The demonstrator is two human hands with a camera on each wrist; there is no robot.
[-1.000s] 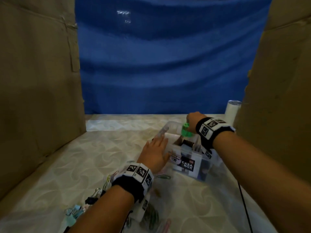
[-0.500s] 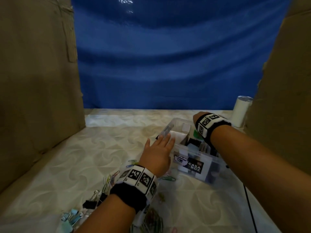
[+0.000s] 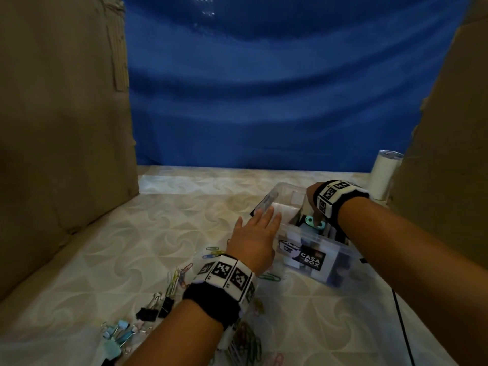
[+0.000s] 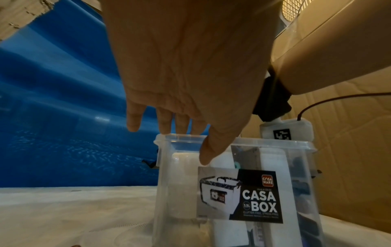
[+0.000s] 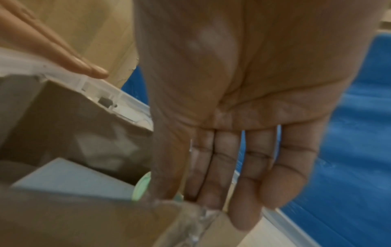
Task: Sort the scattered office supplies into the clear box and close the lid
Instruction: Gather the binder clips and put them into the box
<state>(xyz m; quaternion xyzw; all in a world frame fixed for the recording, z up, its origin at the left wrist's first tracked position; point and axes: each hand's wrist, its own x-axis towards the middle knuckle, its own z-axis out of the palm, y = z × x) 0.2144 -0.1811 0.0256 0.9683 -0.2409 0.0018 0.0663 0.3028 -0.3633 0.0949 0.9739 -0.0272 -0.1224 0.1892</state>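
Observation:
The clear box (image 3: 340, 268) with a "CASA BOX" label stands open, right of centre, with white and dark items inside. My left hand (image 3: 257, 233) lies flat, straight fingers on its left rim, thumb on the front wall (image 4: 180, 192). My right hand (image 3: 314, 210) reaches down into the box from the far side. Its thumb lies across a mint-green plastic item (image 3: 311, 222) at rim height and seems to pinch it against nearly straight fingers (image 5: 224, 167). The same green item (image 5: 143, 185) shows beside the thumb. No lid is visible.
Coloured paper clips (image 3: 179, 278), black binder clips (image 3: 150, 311) and mint binder clips (image 3: 116, 336) lie scattered at the near left. A white cylinder (image 3: 384, 175) stands at the back right. Cardboard walls (image 3: 66, 128) flank both sides, and a black cable (image 3: 401, 326) runs along the right.
My right hand has come down with the green item from above the box's far edge into the box. My left hand has stayed on the rim.

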